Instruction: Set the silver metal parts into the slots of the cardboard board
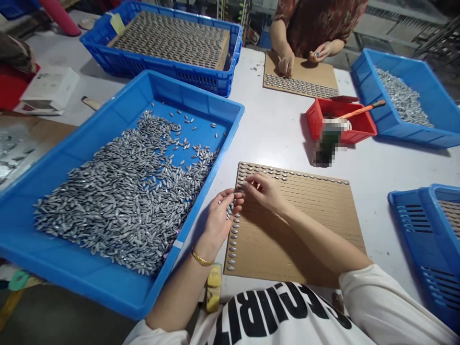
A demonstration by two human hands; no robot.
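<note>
The board (264, 251) looks like matt brown cardboard, its surface scored with dark, narrow lines. The small pieces (233, 236) along its edges are silver-grey and metallic in look, smooth enough to catch glints. Left of the board, the large tray (196, 93) is smooth blue plastic with a soft sheen; right of it, the basket (413, 220) is blue plastic too, its walls slotted. Beyond the board, the box (359, 134) is smooth, shiny red plastic. Around the board, the white tabletop (251, 127) is smooth and faintly glossy. Just left of it, the bracelet (202, 258) appears polished, gold-coloured metal; on its near side, the sleeve (388, 292) is soft, matt white cloth.
</note>
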